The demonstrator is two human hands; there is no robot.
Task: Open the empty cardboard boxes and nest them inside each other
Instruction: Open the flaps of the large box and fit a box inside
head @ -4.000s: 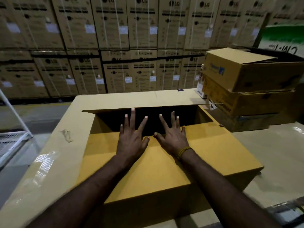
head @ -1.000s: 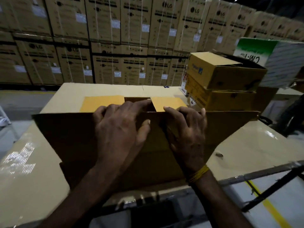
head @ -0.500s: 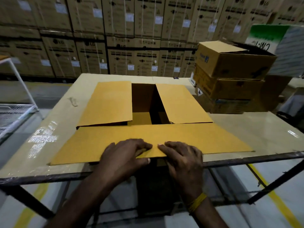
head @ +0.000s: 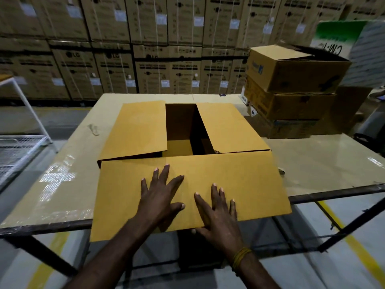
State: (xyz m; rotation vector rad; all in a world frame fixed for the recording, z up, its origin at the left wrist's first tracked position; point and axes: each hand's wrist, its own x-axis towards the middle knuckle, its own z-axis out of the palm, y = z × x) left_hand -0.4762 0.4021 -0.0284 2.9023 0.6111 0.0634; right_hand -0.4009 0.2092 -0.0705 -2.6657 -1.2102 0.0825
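A large yellow-brown cardboard box (head: 137, 130) stands on the table (head: 62, 174), its top partly open. Two side flaps lie flat with a dark gap between them, showing the inside. The near flap (head: 239, 184) sticks out toward me over the table edge. My left hand (head: 160, 197) lies flat on this flap, fingers spread. My right hand (head: 218, 213) also rests on it with fingers apart, its thumb at the flap's front edge. Smaller brown boxes (head: 291, 76) are stacked at the table's far right.
A wall of stacked LG cartons (head: 145, 49) fills the background. A white wire rack (head: 18, 147) stands at the left. A green and white carton (head: 341, 38) sits behind the stacked boxes. Yellow floor lines run under the table's dark metal frame (head: 343, 232).
The near flap has been folded from upright down toward me. Both hands have gone from gripping its edge to lying flat on top with fingers spread.
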